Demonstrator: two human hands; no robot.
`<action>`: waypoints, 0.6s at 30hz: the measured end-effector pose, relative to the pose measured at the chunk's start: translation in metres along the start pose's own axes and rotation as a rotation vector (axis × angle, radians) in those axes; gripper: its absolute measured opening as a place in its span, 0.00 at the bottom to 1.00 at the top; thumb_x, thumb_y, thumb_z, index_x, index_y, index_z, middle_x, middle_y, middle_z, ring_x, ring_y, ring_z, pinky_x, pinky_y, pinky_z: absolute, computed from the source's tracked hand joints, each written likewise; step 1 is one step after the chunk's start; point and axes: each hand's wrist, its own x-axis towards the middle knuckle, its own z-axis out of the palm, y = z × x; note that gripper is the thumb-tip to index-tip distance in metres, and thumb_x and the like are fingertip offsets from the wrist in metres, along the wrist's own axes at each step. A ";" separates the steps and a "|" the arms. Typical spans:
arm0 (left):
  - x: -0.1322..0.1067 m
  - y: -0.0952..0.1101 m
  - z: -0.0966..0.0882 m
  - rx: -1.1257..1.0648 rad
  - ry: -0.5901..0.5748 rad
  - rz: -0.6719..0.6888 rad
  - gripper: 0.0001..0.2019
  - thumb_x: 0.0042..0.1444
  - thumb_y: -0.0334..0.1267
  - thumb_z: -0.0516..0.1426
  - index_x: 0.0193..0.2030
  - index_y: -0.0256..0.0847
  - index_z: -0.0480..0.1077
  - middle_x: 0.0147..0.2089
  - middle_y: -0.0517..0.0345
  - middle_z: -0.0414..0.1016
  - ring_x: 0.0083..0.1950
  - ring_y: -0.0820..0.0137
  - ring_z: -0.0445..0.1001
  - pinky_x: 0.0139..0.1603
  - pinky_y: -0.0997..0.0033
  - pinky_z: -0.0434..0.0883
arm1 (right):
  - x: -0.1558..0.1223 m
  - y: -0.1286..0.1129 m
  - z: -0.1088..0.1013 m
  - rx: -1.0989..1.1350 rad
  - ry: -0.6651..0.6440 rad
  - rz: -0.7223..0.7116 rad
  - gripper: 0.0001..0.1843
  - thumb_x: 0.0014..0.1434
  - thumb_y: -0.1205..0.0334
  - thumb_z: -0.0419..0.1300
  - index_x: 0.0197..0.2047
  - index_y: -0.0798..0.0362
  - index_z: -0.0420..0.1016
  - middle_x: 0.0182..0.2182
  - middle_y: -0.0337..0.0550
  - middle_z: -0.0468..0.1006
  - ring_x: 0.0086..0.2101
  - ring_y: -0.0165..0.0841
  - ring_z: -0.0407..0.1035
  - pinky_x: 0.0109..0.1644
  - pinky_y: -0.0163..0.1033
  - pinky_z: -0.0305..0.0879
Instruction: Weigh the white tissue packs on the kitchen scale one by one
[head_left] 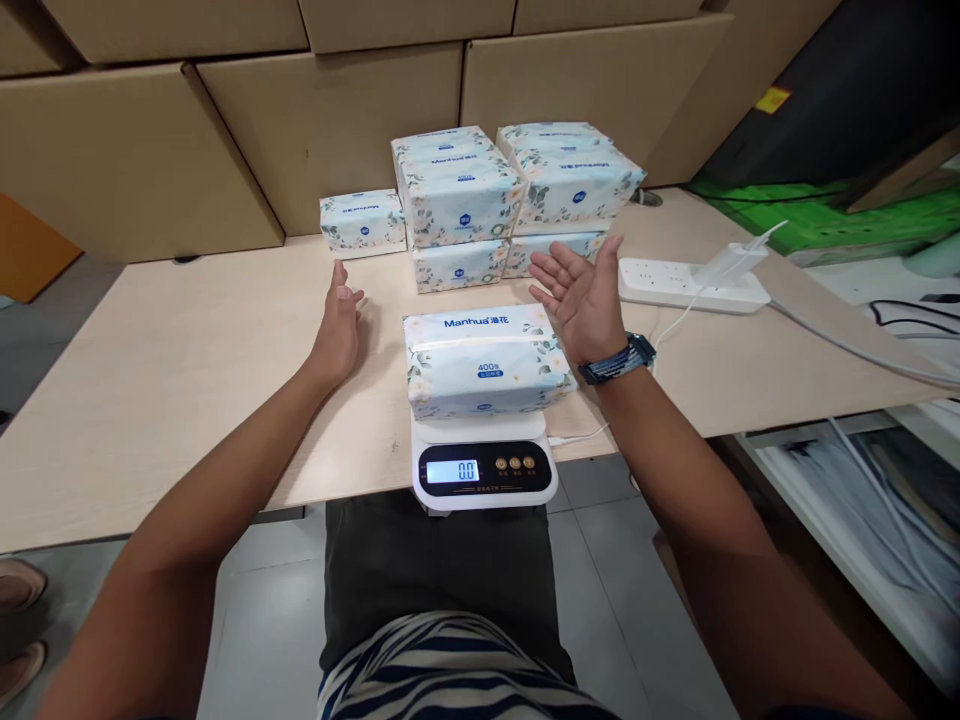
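A tissue pack (484, 362) with a floral print and blue lettering lies on a white digital scale (484, 470) at the desk's front edge; the display reads 0.0. My left hand (337, 325) hovers to the left of the pack, fingers stretched out, holding nothing. On the pack's right, my right hand (581, 295) is spread open with the palm turned inward, close to the pack's upper right corner without touching it. A dark band (619, 360) circles that wrist.
Stacked tissue packs (517, 190) stand behind the scale, with one single pack (362, 220) to their left. A white power strip (686, 283) with a plugged charger lies at the right. Cardboard boxes (247, 130) line the back of the wooden desk (172, 370).
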 end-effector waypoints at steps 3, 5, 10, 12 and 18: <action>-0.002 0.001 0.000 0.004 0.001 -0.003 0.53 0.57 0.83 0.40 0.84 0.62 0.43 0.88 0.50 0.38 0.83 0.44 0.57 0.79 0.39 0.59 | -0.002 -0.001 0.003 0.018 0.017 0.011 0.63 0.57 0.12 0.30 0.76 0.46 0.64 0.74 0.51 0.69 0.76 0.50 0.58 0.79 0.63 0.57; -0.001 0.001 -0.001 0.017 0.001 -0.010 0.51 0.58 0.82 0.40 0.84 0.63 0.42 0.88 0.51 0.39 0.82 0.45 0.58 0.79 0.40 0.59 | -0.001 0.001 0.004 0.033 0.029 0.022 0.63 0.56 0.12 0.31 0.75 0.46 0.65 0.74 0.51 0.69 0.76 0.49 0.59 0.79 0.62 0.57; -0.003 0.006 -0.003 0.038 -0.036 -0.010 0.56 0.55 0.84 0.41 0.84 0.58 0.36 0.88 0.44 0.34 0.83 0.44 0.56 0.80 0.40 0.59 | 0.001 0.005 0.005 0.046 0.004 -0.003 0.65 0.53 0.09 0.34 0.75 0.45 0.66 0.73 0.52 0.70 0.75 0.52 0.59 0.79 0.65 0.57; -0.013 0.014 -0.003 0.050 -0.091 0.070 0.61 0.51 0.86 0.45 0.84 0.58 0.33 0.88 0.42 0.31 0.84 0.41 0.52 0.79 0.35 0.59 | -0.006 0.001 0.008 0.057 -0.032 -0.036 0.63 0.54 0.09 0.34 0.75 0.43 0.65 0.74 0.50 0.69 0.76 0.52 0.58 0.79 0.66 0.56; -0.071 0.044 0.016 0.115 -0.399 0.449 0.68 0.45 0.77 0.65 0.84 0.62 0.32 0.87 0.47 0.41 0.85 0.38 0.48 0.83 0.32 0.54 | -0.048 -0.018 0.031 0.067 -0.266 -0.220 0.56 0.57 0.12 0.34 0.77 0.31 0.60 0.79 0.32 0.58 0.80 0.45 0.46 0.83 0.61 0.47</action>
